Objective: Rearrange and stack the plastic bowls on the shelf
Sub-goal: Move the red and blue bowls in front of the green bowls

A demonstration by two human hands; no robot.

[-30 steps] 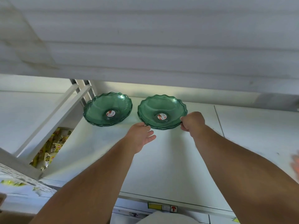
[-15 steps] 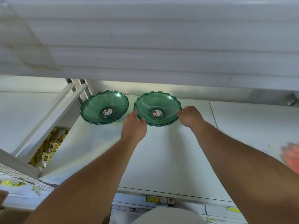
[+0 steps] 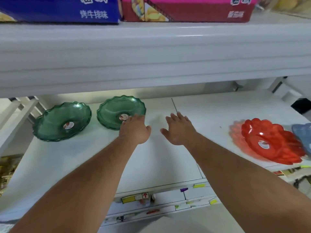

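Note:
Two green scalloped plastic bowls stand side by side at the back left of the white shelf [image 3: 159, 158]: the left green bowl [image 3: 60, 121] and the right green bowl [image 3: 116, 110], each with a round sticker in the middle. My left hand [image 3: 135, 130] hovers open over the right green bowl's near right rim, holding nothing. My right hand [image 3: 179, 129] is open over bare shelf, to the right of that bowl. A red scalloped bowl [image 3: 272, 140] lies at the right, with a blue bowl [image 3: 303, 135] partly cut off beside it.
An upper shelf board [image 3: 151, 56] overhangs the bowls, carrying a blue box [image 3: 67, 9] and a pink-red box [image 3: 185, 9]. A white slanted bracket [image 3: 18, 111] stands at the far left. Price labels [image 3: 134, 198] line the shelf's front edge.
Both hands have let go of the right green bowl's rim and opened. The view has swung up and to the right, bringing the red and blue bowls and the boxes into sight.

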